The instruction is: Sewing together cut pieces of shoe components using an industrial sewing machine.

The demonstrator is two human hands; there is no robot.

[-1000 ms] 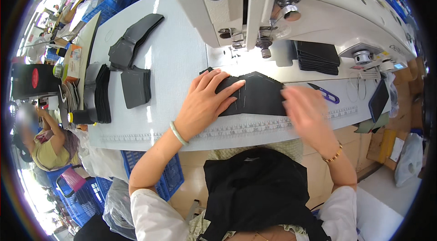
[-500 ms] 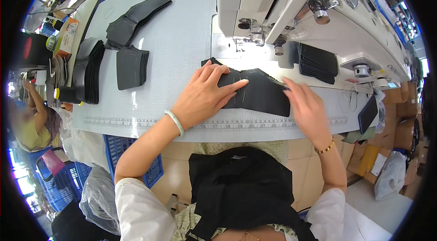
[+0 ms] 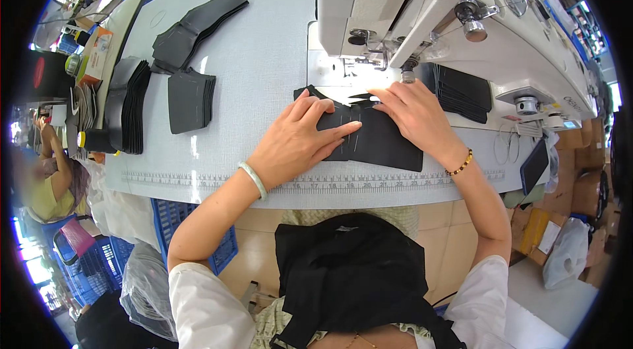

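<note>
Flat black panels (image 3: 386,141) with pale marking lines lie on the table in front of the sewing machine, joined or overlapping near the middle. Spread over their left part, my left hand (image 3: 293,128) presses them down, index finger and thumb stretched toward the middle. My right hand (image 3: 419,118) is at their far edge below the needle area, fingers closed on a small pointed tool (image 3: 361,96) that looks like thread snips; most of it is hidden by the fingers. The sewing machine's needle and presser foot (image 3: 376,65) are just beyond both hands.
Stacks of black panels (image 3: 191,100) stand left, with a curved pile (image 3: 198,29) behind and a taller stack (image 3: 128,105) at the table's left edge. Another stack (image 3: 461,92) lies under the machine arm (image 3: 501,39). A phone-like dark slab (image 3: 533,166) is at the right edge.
My right hand has moved left and away from me, from the panel's right edge to its far middle edge, bringing the small tool with it. My left hand stays in place.
</note>
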